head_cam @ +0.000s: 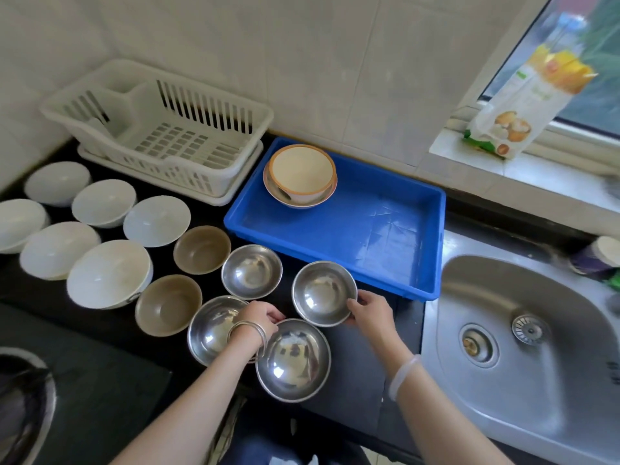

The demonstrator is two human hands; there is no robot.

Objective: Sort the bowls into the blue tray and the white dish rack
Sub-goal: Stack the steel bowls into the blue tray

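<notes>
Right hand (370, 312) pinches the steel bowl (323, 293) just left of it; left hand (258, 320) curled, hold unclear.

The left forearm (201, 397) and the right forearm (446, 414) are both bare down to the lower edge of the view. Behind the left hand (260, 317), the wrist carries a stack of thin silver bangles (249, 333). Behind the right hand (372, 312), the wrist wears one thick, milky-white bangle (402, 375). At the bottom edge there is dark blue clothing (268, 444).

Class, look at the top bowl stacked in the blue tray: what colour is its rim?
Orange: the top bowl has an orange rim, clear in the head view.
</notes>
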